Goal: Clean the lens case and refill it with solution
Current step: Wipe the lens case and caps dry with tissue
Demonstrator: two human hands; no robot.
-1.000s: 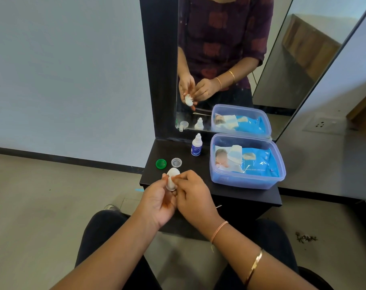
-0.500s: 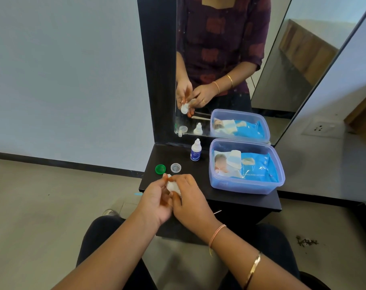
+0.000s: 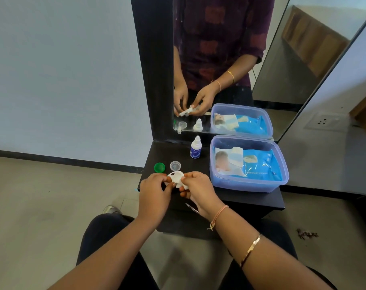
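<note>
My left hand pinches the left end of the white lens case, held flat over the front left of the dark shelf. Fingers of my right hand press a small white wipe against the case's right side. A green cap and a clear cap lie on the shelf just behind the case. The solution bottle, white with a blue label, stands upright near the mirror.
A blue lidded plastic box holding a pack of wet wipes fills the right of the shelf. The mirror behind it reflects the hands. Thin tweezers lie by the shelf's front edge under my right wrist.
The case went from upright between my fingers to lying flat. Both hands moved apart slightly, and the wipe shifted to the case's right side.
</note>
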